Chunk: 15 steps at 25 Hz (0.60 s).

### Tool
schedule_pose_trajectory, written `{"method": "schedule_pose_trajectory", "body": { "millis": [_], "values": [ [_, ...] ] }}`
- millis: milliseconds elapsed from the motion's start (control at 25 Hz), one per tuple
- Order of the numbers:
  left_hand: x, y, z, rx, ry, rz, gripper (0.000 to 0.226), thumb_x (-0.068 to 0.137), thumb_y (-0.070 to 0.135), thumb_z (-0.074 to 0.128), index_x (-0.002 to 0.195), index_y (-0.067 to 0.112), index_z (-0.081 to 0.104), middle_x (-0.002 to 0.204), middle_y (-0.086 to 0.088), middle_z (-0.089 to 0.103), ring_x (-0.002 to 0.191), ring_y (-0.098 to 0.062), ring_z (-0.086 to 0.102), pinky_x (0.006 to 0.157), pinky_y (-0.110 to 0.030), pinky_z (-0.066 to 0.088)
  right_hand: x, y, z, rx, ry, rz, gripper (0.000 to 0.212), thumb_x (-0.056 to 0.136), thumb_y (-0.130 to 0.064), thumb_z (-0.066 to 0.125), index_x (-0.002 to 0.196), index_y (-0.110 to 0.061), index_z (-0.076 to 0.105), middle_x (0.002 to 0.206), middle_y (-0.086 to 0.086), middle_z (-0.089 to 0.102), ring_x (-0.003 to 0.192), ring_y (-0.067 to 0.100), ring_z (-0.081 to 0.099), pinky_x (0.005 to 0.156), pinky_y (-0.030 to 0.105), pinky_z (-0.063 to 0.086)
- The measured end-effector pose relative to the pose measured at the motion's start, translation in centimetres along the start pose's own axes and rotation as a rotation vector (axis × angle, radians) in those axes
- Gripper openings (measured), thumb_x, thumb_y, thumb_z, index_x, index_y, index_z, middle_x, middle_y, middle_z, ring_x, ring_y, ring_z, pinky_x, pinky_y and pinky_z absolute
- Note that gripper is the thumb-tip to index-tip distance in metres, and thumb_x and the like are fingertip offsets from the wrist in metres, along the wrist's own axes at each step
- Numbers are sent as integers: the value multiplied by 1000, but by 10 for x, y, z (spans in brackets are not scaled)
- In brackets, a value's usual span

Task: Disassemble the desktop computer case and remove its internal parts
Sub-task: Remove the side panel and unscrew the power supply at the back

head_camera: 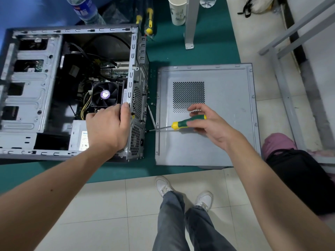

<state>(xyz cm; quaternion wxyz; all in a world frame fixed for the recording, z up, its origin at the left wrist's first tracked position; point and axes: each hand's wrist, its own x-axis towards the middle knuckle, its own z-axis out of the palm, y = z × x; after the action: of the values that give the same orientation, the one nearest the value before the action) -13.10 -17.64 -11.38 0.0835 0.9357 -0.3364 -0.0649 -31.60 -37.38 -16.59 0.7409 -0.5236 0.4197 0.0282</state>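
From your head camera, the open computer case [72, 91] lies on its side on the green bench [190, 55], at about 10 o'clock in the picture. Its side panel [226, 115] is already off and lies flat at about 3 o'clock from the case, just beside it.

Your left hand [107, 129] holds the back edge of the case, with your fingers curled over the metal rim next to the CPU fan [106, 94]. The power supply [79, 136] sits partly under that hand.

Your right hand [206, 122] holds the green and yellow screwdriver [178, 124] over the side panel. Your thumb and lower fingers pinch the handle, and your top fingers are lifted and loose.

The screwdriver lies almost flat. Its long shaft points to 9 o'clock, and its tip is right at the back wall of the case, near the power supply corner. Your right hand is the one to do the turning. I think you are at a power supply screw, but the screw is too small to see.
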Motion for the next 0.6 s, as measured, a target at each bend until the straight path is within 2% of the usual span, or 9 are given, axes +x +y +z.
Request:
{"method": "schedule_pose_trajectory", "body": {
  "millis": [40,120,200,280,360,400,480,560,600],
  "values": [
    [0,0,0,-1,0,-1,51,100,45,11,59,26,36,58,6,47,62,-23,47,78,-41,31,-1,-3,2,-131,36,59,10,92,-35,64,99,-28,60,101,-1,58,78,11,61,66,25,50],
    [1,-1,-1,0,-2,-5,51,100,45,10,59,26,35,57,6,47,62,-23,47,80,-43,33,1,-4,3,-459,98,129,38,96,-58,43,98,-21,54,88,0,55,65,14,52,58,27,42],
    [1,0,0,1,-7,-4,52,100,45,10,59,26,35,57,6,47,62,-23,47,80,-43,33,4,-1,4,-480,142,54,26,99,-47,45,93,-23,54,83,-2,50,56,11,43,49,23,35],
    [1,0,0,5,-6,-3,51,100,45,10,60,26,35,57,6,47,62,-23,48,79,-42,33,3,-3,3,-196,93,2,10,93,-20,60,94,-30,59,91,-3,51,55,3,47,45,14,35],
    [0,0,0,5,-7,-4,51,100,45,10,60,26,36,57,6,47,62,-23,48,80,-43,33,3,-2,1,-44,-2,-41,39,80,2,66,96,-33,63,105,-2,53,75,4,57,60,15,45],
    [0,0,0,3,-7,-3,51,100,45,10,60,26,36,57,6,47,62,-23,47,80,-43,33,1,-2,1,-72,1,-48,41,76,2,69,96,-33,64,108,-1,55,83,8,58,67,20,48],
    [0,1,0,3,-6,-5,52,100,46,10,60,26,36,57,6,47,62,-23,47,80,-43,33,1,-6,5,-196,55,7,21,80,-25,76,97,-30,63,103,-2,59,78,13,58,66,26,47],
    [0,0,0,3,-4,-6,52,100,46,10,59,26,36,57,5,47,61,-23,47,81,-44,33,2,-8,7,-352,100,106,40,88,-59,58,101,-22,60,90,0,57,65,16,51,59,29,43],
    [1,0,-1,2,-6,-5,52,100,46,10,59,26,35,57,6,46,61,-23,47,81,-44,33,3,-8,7,-396,116,126,46,92,-61,48,102,-17,58,85,1,53,61,16,45,55,29,39]
  ]
}}
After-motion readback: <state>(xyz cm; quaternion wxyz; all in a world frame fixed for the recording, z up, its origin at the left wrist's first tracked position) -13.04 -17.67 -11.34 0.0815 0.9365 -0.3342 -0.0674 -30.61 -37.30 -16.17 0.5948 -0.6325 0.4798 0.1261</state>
